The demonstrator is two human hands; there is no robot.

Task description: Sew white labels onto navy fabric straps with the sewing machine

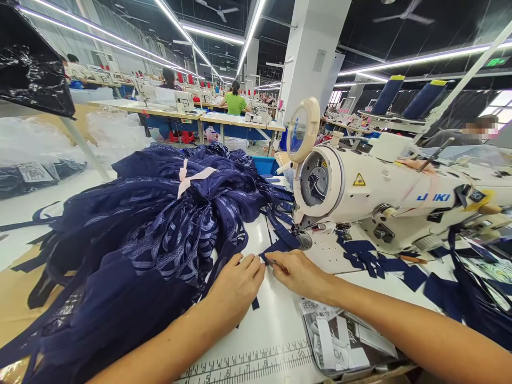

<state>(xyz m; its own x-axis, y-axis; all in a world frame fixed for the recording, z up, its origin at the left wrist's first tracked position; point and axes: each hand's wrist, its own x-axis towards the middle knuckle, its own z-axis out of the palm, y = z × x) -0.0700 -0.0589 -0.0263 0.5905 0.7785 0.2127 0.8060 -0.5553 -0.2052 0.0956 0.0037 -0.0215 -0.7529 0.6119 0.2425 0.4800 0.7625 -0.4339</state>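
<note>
My left hand (pixel 238 282) and my right hand (pixel 298 273) meet in front of the sewing machine (pixel 340 181). Between their fingertips is the near end of a navy fabric strip (pixel 285 242), which runs back to the presser foot and needle area. Both hands are closed, thumbs and fingers pressed together on the strip. A small white bit shows at the left fingertips, too small to name. Left of my hands lies a big heap of navy lace garments (pixel 172 229), tied with a pale pink ribbon (pixel 188 178).
Navy fabric scraps (pixel 364 256) lie on the machine bed at right. A tray of white labels (pixel 344 341) sits at the front edge, beside a printed ruler (pixel 248 362). Thread cones (pixel 386 96) stand behind the machine. A person in green (pixel 235 101) sits farther back.
</note>
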